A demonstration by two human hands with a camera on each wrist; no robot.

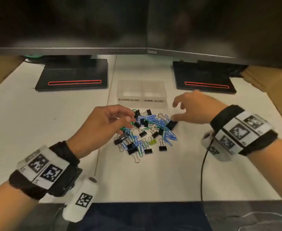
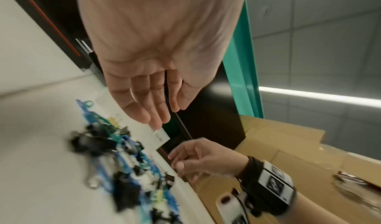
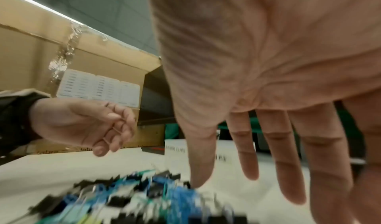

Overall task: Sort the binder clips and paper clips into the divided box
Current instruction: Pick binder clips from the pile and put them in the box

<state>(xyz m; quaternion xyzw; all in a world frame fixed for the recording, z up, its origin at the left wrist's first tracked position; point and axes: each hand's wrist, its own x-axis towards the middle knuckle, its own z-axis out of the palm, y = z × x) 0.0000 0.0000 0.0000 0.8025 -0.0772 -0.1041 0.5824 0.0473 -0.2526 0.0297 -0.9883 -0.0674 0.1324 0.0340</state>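
A mixed pile of clips (image 1: 145, 130) lies mid-table: black binder clips, blue and green paper clips, one yellow-green clip (image 1: 152, 142). Behind it stands the clear divided box (image 1: 142, 94), labelled BINDER CLIPS on the left and PAPER CLIPS on the right, with nothing visible inside. My left hand (image 1: 127, 120) hovers over the pile's left edge, fingers loosely curled, nothing seen in them. My right hand (image 1: 177, 111) is spread over the pile's right edge, thumb just above a black binder clip (image 1: 171, 125). The right wrist view shows straight fingers (image 3: 249, 170) and one digit reaching the blurred pile (image 3: 144, 199).
Two black monitor stands (image 1: 72, 75) (image 1: 203, 77) flank the box, with the dark screens (image 1: 137, 22) overhanging them. Cardboard boxes (image 1: 270, 84) border the table on both sides. A black cable (image 1: 203, 164) runs from my right wrist to the table's front edge (image 1: 153, 201).
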